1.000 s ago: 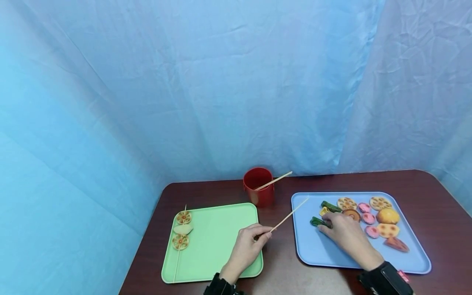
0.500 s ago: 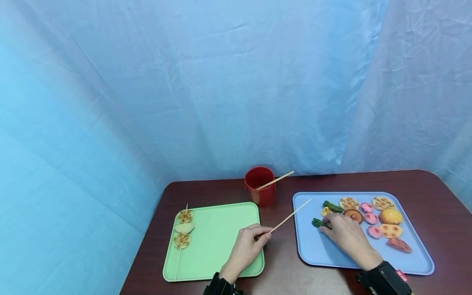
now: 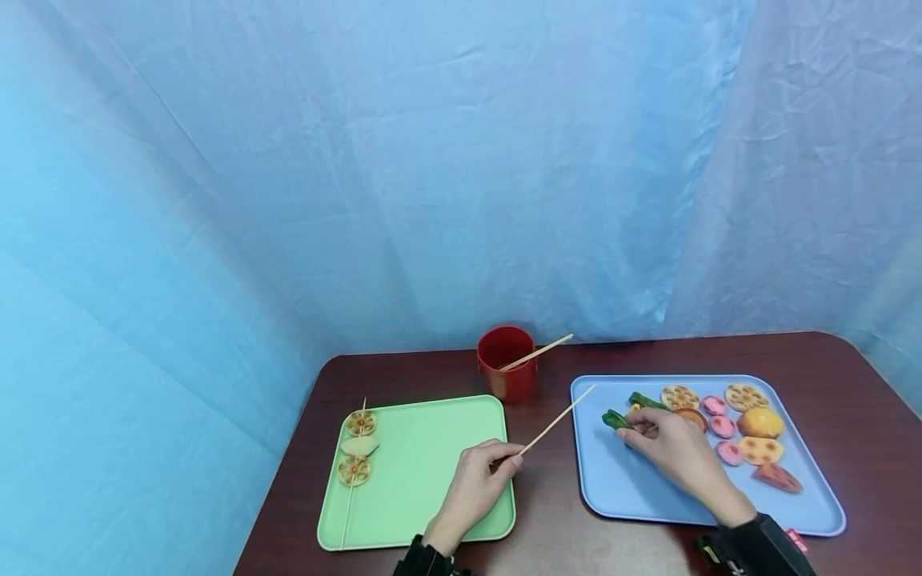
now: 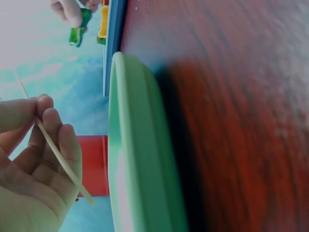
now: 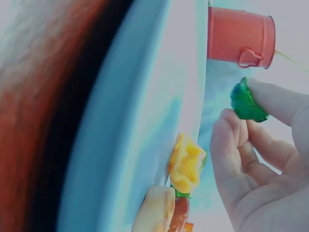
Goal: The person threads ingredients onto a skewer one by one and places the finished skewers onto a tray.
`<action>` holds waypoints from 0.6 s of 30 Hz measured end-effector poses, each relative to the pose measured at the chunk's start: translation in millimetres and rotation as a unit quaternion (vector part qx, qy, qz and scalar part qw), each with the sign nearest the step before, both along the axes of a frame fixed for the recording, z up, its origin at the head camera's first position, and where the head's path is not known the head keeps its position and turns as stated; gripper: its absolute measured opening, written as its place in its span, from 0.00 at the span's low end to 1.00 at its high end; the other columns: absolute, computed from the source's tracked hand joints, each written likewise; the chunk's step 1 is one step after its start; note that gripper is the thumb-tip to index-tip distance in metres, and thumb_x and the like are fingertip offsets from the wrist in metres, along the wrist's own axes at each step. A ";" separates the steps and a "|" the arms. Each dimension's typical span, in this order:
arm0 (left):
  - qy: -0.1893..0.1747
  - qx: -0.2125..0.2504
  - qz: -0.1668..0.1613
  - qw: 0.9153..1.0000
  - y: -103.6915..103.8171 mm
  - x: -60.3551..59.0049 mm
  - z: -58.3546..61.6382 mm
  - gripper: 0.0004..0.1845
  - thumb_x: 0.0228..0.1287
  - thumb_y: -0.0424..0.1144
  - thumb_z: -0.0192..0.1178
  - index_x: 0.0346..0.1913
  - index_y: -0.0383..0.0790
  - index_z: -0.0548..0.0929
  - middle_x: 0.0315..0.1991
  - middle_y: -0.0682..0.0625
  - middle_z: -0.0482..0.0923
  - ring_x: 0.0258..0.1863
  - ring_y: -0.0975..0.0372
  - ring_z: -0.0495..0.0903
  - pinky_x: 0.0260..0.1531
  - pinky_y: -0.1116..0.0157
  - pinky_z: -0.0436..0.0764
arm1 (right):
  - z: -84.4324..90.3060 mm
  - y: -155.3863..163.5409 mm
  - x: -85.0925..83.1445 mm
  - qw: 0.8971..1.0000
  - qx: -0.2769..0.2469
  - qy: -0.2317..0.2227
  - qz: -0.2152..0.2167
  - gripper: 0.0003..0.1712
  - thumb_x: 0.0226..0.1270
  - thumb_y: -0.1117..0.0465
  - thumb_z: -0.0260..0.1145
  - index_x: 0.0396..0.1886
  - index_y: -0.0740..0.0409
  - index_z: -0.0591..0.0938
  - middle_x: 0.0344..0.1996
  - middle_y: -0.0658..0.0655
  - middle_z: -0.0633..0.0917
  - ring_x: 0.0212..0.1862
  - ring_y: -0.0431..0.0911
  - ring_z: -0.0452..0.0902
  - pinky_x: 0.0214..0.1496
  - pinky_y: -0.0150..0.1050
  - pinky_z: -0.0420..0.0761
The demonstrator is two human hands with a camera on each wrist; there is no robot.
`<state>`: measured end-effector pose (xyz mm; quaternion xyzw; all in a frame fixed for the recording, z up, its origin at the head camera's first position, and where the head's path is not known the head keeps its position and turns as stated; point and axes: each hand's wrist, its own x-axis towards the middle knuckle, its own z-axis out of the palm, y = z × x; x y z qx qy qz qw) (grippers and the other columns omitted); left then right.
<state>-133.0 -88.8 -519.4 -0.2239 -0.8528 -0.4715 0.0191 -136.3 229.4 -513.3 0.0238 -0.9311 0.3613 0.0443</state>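
My left hand (image 3: 471,486) pinches a thin wooden skewer (image 3: 558,419) between thumb and fingers, its tip slanting up over the left edge of the blue tray (image 3: 612,488). In the left wrist view the skewer (image 4: 58,153) crosses the palm. Above the tray, my right hand (image 3: 677,450) pinches a green pepper piece (image 3: 615,419). The right wrist view shows this curved green pepper piece (image 5: 247,102) lifted clear of the tray. Close by lie another green piece (image 3: 647,401) and a brown mushroom-like slice (image 3: 693,418), partly behind the fingers. A yellow piece (image 5: 186,164) lies there too.
Pink slices (image 3: 723,426), lotus root slices (image 3: 746,397), a yellow bun-like piece (image 3: 761,422) and a reddish wedge (image 3: 778,478) fill the tray's right. A loaded skewer (image 3: 354,470) lies on the green tray (image 3: 425,456). Behind stands a red bucket (image 3: 515,384) with skewers.
My right hand has picked the green pepper piece up off the blue tray and moved slightly left. My left hand has shifted slightly left with the skewer.
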 end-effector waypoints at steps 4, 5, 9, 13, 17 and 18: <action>-0.004 0.004 0.000 1.000 -2.9 0.3 -1.5 0.08 0.71 0.33 0.65 0.47 0.36 0.91 0.33 0.55 0.85 0.30 0.72 0.76 0.33 0.72 0.77 | 4.5 0.8 0.3 0.999 -0.042 0.003 -0.004 0.18 0.67 0.52 0.75 0.45 0.61 0.88 0.31 0.49 0.88 0.31 0.39 0.80 0.29 0.33 0.76; -0.004 0.005 0.000 1.000 -3.5 0.4 -1.8 0.08 0.71 0.33 0.65 0.47 0.36 0.91 0.33 0.55 0.85 0.30 0.72 0.76 0.33 0.72 0.77 | 5.6 1.2 -0.2 0.998 -0.055 0.000 -0.002 0.18 0.67 0.51 0.75 0.47 0.62 0.88 0.32 0.50 0.89 0.32 0.39 0.82 0.30 0.33 0.78; -0.004 0.004 0.000 1.000 -5.5 1.2 -2.4 0.08 0.71 0.33 0.65 0.47 0.36 0.91 0.33 0.55 0.85 0.29 0.72 0.75 0.32 0.72 0.76 | 9.3 2.3 -1.9 0.991 -0.123 -0.052 0.006 0.26 0.70 0.49 0.72 0.55 0.66 0.86 0.38 0.55 0.90 0.39 0.42 0.86 0.37 0.34 0.83; -0.014 -0.003 0.000 1.000 -6.4 2.4 -1.1 0.08 0.71 0.34 0.65 0.46 0.37 0.92 0.33 0.56 0.85 0.28 0.72 0.74 0.31 0.72 0.75 | 12.8 2.2 -2.9 0.972 -0.199 -0.123 -0.006 0.34 0.72 0.44 0.70 0.63 0.68 0.81 0.45 0.60 0.90 0.46 0.49 0.88 0.46 0.40 0.85; -0.034 -0.003 -0.006 0.999 -6.5 4.0 1.1 0.08 0.70 0.34 0.65 0.46 0.38 0.92 0.32 0.57 0.84 0.28 0.72 0.74 0.31 0.72 0.74 | 16.4 -0.1 -4.6 0.955 -0.248 -0.159 -0.028 0.39 0.73 0.41 0.68 0.67 0.69 0.78 0.52 0.61 0.88 0.48 0.49 0.87 0.52 0.41 0.84; -0.039 -0.003 -0.008 0.999 -6.4 4.2 1.4 0.08 0.70 0.34 0.65 0.46 0.38 0.92 0.32 0.57 0.84 0.28 0.72 0.74 0.31 0.72 0.74 | 16.9 -0.8 -5.3 0.950 -0.262 -0.164 -0.032 0.39 0.73 0.42 0.67 0.68 0.69 0.77 0.53 0.61 0.87 0.48 0.48 0.87 0.52 0.41 0.84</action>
